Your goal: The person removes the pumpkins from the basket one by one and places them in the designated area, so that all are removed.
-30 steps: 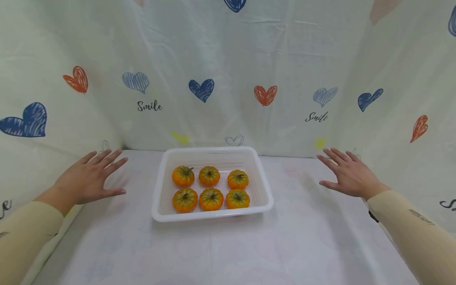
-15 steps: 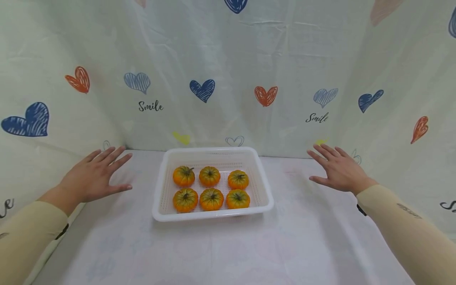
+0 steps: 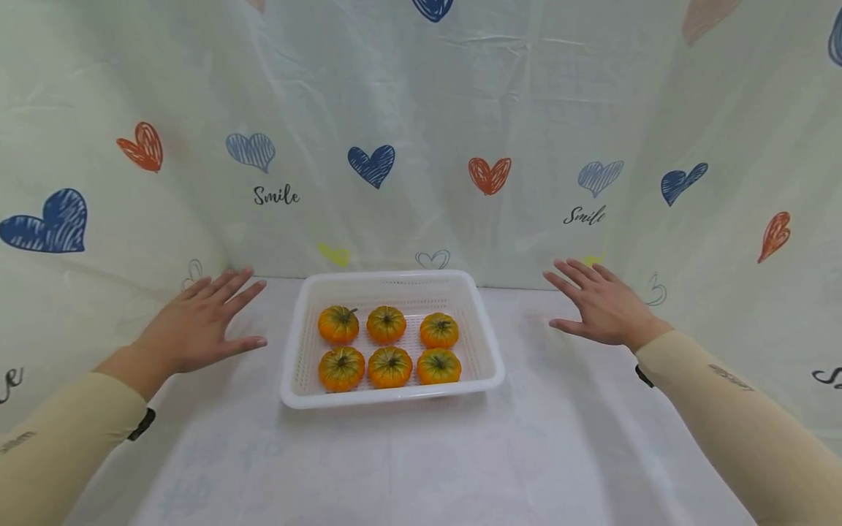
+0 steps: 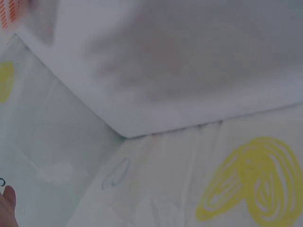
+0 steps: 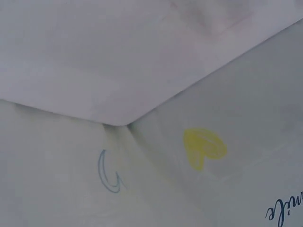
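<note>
A white plastic basket (image 3: 392, 400) with perforated walls stands on the table, holding several small orange-and-green pumpkins (image 3: 390, 367) in two rows. To its left, my left hand (image 3: 197, 325) hovers over the table with fingers spread and nothing in it. On the other side, my right hand (image 3: 601, 305) is held the same way, fingers straight, apart from the basket. The left wrist view catches a fingertip (image 4: 8, 201) at its lower left edge and a corner of the basket (image 4: 7, 12) at the top left. No hand shows in the right wrist view.
A white cloth (image 3: 395, 467) covers the table. Behind and at both sides hangs a pale curtain (image 3: 421, 95) printed with hearts and the word "Smile". It meets the table's back edge just behind the basket.
Both hands have moved inward toward the basket, the left one to the right and the right one to the left. The basket and pumpkins have stayed in place.
</note>
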Demonstrator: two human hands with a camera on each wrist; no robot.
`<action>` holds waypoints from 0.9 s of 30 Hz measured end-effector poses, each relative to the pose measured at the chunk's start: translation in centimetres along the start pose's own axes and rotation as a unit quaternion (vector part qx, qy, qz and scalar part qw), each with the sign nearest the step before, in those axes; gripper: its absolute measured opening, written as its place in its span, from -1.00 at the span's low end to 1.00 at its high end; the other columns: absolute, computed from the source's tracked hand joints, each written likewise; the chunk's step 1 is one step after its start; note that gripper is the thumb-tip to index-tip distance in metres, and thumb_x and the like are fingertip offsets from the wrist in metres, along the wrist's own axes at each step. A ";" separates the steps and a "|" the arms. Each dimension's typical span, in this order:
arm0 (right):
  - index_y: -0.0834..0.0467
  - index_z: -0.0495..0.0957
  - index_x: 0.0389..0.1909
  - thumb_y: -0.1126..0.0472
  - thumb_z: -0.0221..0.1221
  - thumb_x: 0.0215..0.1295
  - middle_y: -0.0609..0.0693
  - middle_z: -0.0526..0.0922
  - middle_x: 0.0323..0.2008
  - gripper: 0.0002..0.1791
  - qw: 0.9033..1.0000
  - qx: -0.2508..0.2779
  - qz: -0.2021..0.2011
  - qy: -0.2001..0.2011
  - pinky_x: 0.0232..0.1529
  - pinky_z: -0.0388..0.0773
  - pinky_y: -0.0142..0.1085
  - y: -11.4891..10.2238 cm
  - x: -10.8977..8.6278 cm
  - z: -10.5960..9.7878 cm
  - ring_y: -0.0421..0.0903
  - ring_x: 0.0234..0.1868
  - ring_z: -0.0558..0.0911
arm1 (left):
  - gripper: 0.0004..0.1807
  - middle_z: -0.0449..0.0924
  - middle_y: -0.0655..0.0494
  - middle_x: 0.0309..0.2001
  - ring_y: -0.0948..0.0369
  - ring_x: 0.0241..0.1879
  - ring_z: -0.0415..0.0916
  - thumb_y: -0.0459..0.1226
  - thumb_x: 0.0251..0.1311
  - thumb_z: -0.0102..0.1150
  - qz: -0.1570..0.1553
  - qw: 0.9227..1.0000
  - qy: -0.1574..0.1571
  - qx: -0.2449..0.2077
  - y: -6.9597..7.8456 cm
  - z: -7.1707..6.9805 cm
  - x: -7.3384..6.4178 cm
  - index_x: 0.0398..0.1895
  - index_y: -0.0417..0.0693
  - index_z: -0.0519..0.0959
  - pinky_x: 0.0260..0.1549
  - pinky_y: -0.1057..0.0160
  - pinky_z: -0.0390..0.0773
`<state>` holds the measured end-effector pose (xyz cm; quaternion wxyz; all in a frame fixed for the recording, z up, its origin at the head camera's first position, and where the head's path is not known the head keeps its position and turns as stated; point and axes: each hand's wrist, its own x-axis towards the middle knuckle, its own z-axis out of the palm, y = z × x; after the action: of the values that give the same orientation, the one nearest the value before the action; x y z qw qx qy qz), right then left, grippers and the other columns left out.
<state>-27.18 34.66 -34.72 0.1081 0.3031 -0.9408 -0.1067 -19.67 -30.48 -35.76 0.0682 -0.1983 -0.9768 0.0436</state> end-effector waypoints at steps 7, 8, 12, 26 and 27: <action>0.00 0.07 0.58 -0.44 0.08 0.26 0.13 0.09 0.54 0.00 1.000 0.008 -0.012 0.003 0.44 -0.03 0.17 -1.2 1.5 -0.4 0.17 0.52 0.05 | 0.09 -0.10 -0.16 0.57 -0.21 0.47 -0.05 0.39 0.17 0.05 0.016 0.999 0.022 -0.023 1.7 0.2 0.4 0.60 -0.02 0.03 0.43 -0.16 -0.28; 0.00 0.08 0.57 -0.45 0.08 0.26 0.14 0.09 0.53 0.00 1.000 0.011 -0.015 0.005 0.44 -0.03 0.17 -1.4 1.8 -0.4 0.17 0.51 0.06 | 0.08 -0.10 -0.15 0.57 -0.21 0.47 -0.04 0.39 0.16 0.05 0.017 0.999 0.025 -0.027 2.0 0.2 0.5 0.60 0.00 0.03 0.44 -0.15 -0.29; -0.01 0.09 0.57 -0.46 0.07 0.24 0.13 0.09 0.54 0.00 0.999 0.025 -0.022 0.012 0.44 -0.03 0.17 -2.2 2.6 -0.4 0.16 0.52 0.06 | 0.09 -0.11 -0.13 0.58 -0.22 0.47 -0.03 0.40 0.17 0.03 0.029 0.999 0.023 -0.034 3.2 0.4 0.8 0.61 0.03 -0.01 0.44 -0.15 -0.25; -0.05 0.09 0.57 -0.48 0.10 0.20 0.06 0.07 0.55 0.02 0.998 0.037 -0.038 0.018 0.44 -0.01 0.14 -5.2 5.6 -1.0 0.11 0.52 0.08 | 0.10 -0.13 -0.10 0.59 -0.17 0.49 -0.05 0.47 0.15 -0.06 0.034 0.998 -0.001 -0.044 6.0 2.6 1.2 0.59 0.00 0.05 0.41 -0.21 -0.06; -0.05 0.07 0.58 -0.48 0.10 0.20 0.06 0.06 0.55 0.03 0.998 0.038 -0.038 0.017 0.45 -0.02 0.14 -5.4 5.7 -1.0 0.10 0.52 0.08 | 0.10 -0.13 -0.09 0.59 -0.16 0.50 -0.06 0.47 0.15 -0.07 0.034 0.998 -0.001 -0.046 6.0 2.8 1.2 0.59 0.01 0.05 0.41 -0.21 -0.06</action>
<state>-28.50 26.90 -34.41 0.1081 0.3438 -0.9302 -0.0693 -18.87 -24.64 -39.03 0.0564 -0.2341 -0.9706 0.0010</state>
